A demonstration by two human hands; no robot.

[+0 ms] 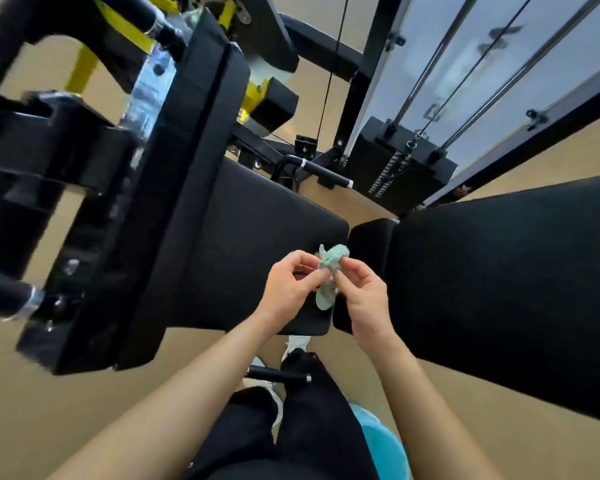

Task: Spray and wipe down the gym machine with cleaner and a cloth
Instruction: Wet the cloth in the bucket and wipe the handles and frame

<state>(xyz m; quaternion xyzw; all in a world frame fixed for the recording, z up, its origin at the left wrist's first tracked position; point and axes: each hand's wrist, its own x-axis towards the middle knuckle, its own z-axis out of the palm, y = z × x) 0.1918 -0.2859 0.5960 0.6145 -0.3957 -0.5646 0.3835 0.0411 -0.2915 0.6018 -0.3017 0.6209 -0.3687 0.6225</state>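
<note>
Both hands' fingers [314, 271] pinch the crumpled cloth [329, 275] between them.

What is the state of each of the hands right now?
Left hand: closed on the green cloth, pinching it.
Right hand: closed on the same cloth, pinching it.

A blue bucket [383, 441] stands on the tan floor [32, 410].

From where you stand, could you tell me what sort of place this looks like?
Most likely a gym: a black weight stack with guide rods and a cable, padded black seat and pad, yellow-trimmed frame. Both hands, left hand and right hand, pinch a green cloth.
</note>
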